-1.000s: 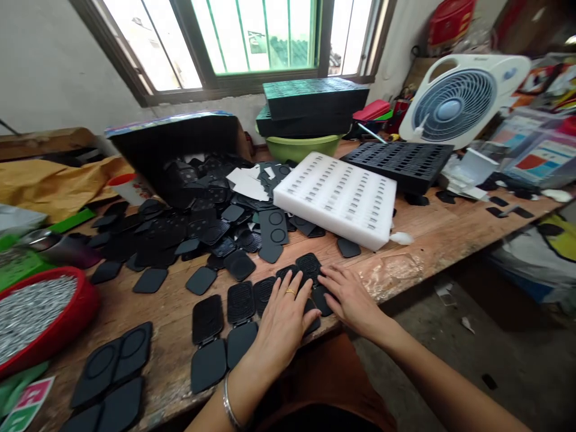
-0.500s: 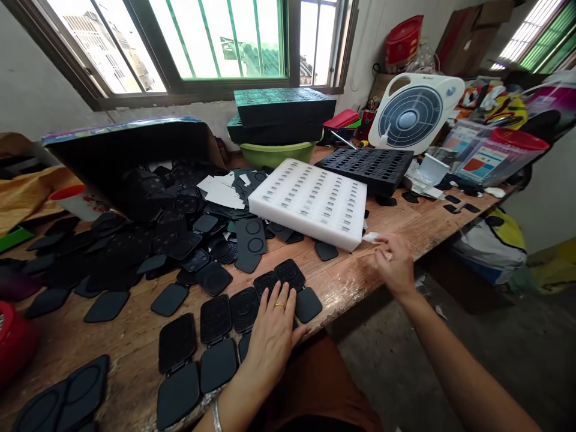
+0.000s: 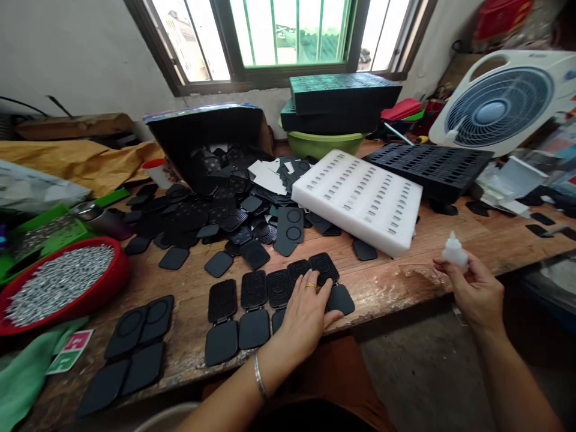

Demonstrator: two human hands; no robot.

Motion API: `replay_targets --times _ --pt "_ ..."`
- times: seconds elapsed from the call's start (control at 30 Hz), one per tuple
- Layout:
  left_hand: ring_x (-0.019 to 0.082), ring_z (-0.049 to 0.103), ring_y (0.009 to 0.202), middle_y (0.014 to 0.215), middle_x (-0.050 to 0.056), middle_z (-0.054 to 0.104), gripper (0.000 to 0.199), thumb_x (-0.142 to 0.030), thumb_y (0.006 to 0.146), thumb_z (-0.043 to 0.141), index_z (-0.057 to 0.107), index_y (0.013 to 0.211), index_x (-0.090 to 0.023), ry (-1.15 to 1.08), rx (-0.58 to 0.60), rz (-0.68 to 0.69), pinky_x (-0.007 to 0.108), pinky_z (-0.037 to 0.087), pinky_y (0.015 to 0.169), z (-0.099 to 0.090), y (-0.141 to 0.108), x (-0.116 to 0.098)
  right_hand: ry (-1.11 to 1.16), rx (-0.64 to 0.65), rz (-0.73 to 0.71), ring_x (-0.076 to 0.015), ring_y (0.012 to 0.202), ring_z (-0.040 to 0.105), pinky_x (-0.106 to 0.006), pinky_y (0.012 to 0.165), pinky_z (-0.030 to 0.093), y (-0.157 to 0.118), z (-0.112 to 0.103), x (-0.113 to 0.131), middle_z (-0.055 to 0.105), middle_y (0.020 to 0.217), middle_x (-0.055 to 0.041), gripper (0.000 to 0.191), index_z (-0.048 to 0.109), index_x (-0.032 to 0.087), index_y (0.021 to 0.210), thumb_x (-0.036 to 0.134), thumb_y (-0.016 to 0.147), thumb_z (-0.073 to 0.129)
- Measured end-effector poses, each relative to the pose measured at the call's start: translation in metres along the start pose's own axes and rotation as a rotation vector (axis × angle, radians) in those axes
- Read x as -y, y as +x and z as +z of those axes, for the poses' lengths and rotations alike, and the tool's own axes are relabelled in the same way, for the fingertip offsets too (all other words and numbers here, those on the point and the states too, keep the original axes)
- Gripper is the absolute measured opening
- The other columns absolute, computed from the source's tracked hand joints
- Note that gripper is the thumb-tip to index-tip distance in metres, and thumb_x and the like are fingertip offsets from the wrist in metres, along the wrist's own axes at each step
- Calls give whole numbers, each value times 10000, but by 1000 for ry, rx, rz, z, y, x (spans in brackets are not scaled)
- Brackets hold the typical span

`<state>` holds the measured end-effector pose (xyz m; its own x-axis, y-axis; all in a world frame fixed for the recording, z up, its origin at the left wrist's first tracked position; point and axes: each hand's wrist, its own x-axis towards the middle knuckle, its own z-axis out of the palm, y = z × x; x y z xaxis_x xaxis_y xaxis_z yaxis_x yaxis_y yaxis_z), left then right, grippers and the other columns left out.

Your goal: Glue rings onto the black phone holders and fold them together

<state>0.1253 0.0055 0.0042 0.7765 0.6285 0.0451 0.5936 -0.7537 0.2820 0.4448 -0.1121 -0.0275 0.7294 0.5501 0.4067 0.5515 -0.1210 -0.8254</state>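
Filling a bowl (image 3: 108, 291) are silvery pieces (image 3: 65, 282); right grip (image 3: 479, 292) holds bottle (image 3: 455, 254).

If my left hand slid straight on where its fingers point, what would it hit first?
Your left hand would likely meet the rightmost textured black piece first, right at its fingertips, then the white slotted block; contact and depth are hard to judge.

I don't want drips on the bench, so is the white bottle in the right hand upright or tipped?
Roughly upright: the white bottle in the right hand has its nozzle pointing up.
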Motion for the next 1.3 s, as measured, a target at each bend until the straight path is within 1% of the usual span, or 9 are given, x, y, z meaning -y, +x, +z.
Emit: replay_targets --times 0.07,0.17,0.27,0.47,0.53,0.67,0.77,1.03,1.3 --pt "360 312 1375 1459 213 374 604 -446 813 652 491 1335 -188 -22 19 -33 504 301 1111 -3 0 0 138 216 52 -212 749 641 -353 720 526 -10 11 22 664 936 -58 446 623 228 1167 429 773 673" --pt "353 308 1378 1459 194 385 553 -427 825 647 499 1321 -233 -22 15 -46 528 274 1113 -3 0 2 208 541 162 -167 632 585 -294 575 494 -19 39 54 668 869 -48 453 661 218 1132 432 736 720" --pt "333 322 1375 1454 165 405 516 -378 843 638 484 1320 -258 -18 -18 -44 538 272 1109 2 -2 5 323 660 297 -152 634 564 -259 529 452 -19 70 76 681 862 -54 472 678 192 1096 430 696 762" --pt "335 324 1372 1433 142 441 539 -376 837 640 471 1334 -250 -41 -29 -47 545 267 1110 6 -3 8 564 611 435 -83 502 401 -223 425 302 -10 117 90 608 688 -7 423 677 157 918 371 592 840" --pt "336 318 1374 1430 140 444 529 -375 842 634 475 1332 -251 -46 -30 -46 545 262 1111 6 -3 9 618 606 423 -83 503 387 -231 429 298 -7 129 91 571 672 1 381 670 154 879 392 620 818" --pt "335 324 1371 1416 137 457 501 -380 843 633 495 1309 -259 -62 -25 -31 545 261 1110 7 -2 13 595 572 372 -115 563 461 -249 459 358 -4 148 92 586 765 -20 385 620 180 875 526 722 697" --pt "341 311 1376 1421 126 452 494 -382 847 628 495 1309 -270 -67 -28 -27 554 253 1111 9 -3 14 518 560 317 -114 565 477 -247 487 384 -4 155 93 581 754 -5 383 586 193 863 562 773 630" --pt "351 294 1381 1426 125 442 486 -372 868 600 474 1327 -276 -48 -51 -12 582 247 1104 12 -4 15 223 563 120 -121 495 411 -250 485 329 0 165 93 492 551 49 334 540 206 749 529 798 612" --pt "344 282 1388 1439 116 434 496 -374 872 595 465 1341 -278 -53 -49 -11 579 241 1111 10 -4 14 133 578 25 -136 511 437 -254 495 349 5 174 89 478 546 45 362 502 213 733 560 821 551"
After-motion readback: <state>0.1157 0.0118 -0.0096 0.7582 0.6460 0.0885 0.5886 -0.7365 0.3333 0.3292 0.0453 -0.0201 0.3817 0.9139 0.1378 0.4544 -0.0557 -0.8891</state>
